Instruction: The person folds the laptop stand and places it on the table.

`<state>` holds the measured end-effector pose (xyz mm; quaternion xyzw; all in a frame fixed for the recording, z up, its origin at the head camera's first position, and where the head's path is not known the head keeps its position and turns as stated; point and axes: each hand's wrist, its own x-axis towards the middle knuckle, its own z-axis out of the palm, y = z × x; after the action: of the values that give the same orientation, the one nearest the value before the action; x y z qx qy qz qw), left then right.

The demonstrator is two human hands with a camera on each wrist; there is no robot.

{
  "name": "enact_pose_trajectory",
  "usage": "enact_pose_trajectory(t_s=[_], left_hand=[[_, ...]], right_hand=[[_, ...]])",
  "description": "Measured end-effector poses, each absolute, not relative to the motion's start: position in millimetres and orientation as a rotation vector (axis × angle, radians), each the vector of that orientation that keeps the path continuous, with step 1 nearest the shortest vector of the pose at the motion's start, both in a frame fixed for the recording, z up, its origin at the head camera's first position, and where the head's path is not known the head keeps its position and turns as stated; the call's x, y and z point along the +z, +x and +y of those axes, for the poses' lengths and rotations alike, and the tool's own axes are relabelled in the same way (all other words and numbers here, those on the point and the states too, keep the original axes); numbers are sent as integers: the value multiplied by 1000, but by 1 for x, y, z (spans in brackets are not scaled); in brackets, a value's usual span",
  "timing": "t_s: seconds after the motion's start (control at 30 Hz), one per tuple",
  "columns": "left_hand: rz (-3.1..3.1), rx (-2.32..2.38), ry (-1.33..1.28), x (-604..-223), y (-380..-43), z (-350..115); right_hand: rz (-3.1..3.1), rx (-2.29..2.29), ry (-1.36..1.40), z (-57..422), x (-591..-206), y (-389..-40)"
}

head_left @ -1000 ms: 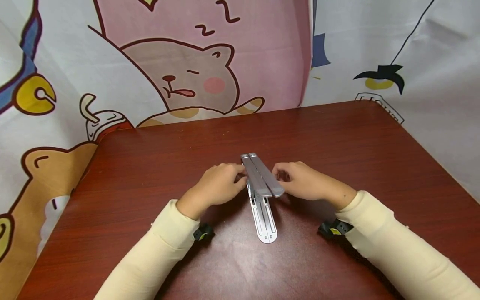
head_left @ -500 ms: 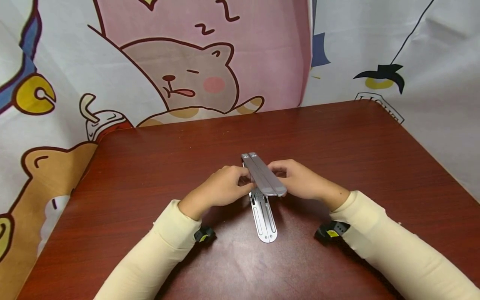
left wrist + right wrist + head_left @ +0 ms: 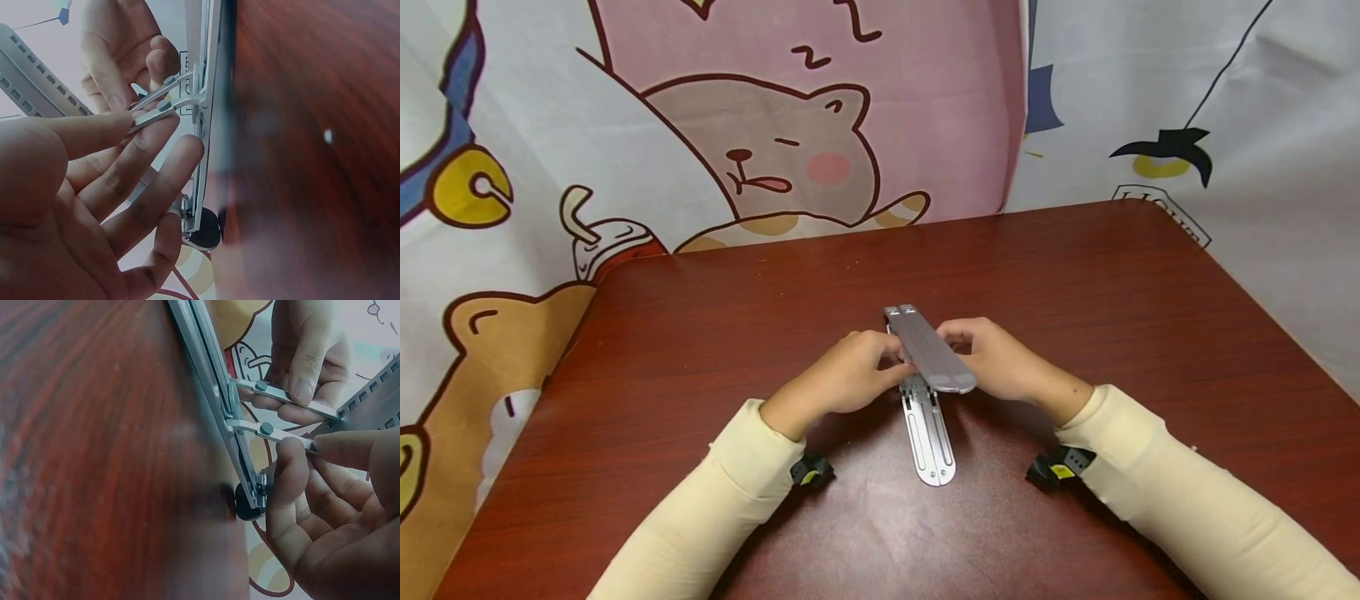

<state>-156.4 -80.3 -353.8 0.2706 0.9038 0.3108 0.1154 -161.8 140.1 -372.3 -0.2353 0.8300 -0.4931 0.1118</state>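
A silver folding laptop stand [image 3: 931, 446] stands on the table in the head view, its base lying flat and its upper arms [image 3: 928, 350] raised at a slant, drawn close side by side. My left hand [image 3: 853, 373] is at its left side and my right hand [image 3: 1007, 360] at its right. Between base and upper arms run two thin metal struts; the right wrist view shows a strut [image 3: 281, 432] pinched between right thumb and finger. In the left wrist view, the left hand [image 3: 112, 194] pinches the other strut [image 3: 153, 116]. The head view hides the fingertips partly behind the upper arms.
The stand rests on a dark red-brown wooden table [image 3: 760, 317]. Behind it hangs a cartoon-printed cloth [image 3: 940, 108]. Black devices are strapped at both wrists, such as the right wrist device [image 3: 1060, 468]. A black rubber foot [image 3: 248, 505] shows at the base's end.
The stand's two upper arms have come together, closing the gap between them. My left hand has moved slightly right, and my right hand slightly left. The base has stayed in place.
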Motion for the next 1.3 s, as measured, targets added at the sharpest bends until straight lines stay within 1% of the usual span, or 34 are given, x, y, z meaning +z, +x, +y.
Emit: enact_pose_trajectory(t_s=[0.33,0.8,1.3], left_hand=[[2620,943,802,-354,-158,-83],[2546,999,771,-355,-160,-84],[2548,1028,750,-358,-165,-84]], right_hand=[[2408,-1472,-595,140,-373,-161],[2416,-1456,-589,140,-372,-161],[2366,-1504,-653,135,-374,-166]])
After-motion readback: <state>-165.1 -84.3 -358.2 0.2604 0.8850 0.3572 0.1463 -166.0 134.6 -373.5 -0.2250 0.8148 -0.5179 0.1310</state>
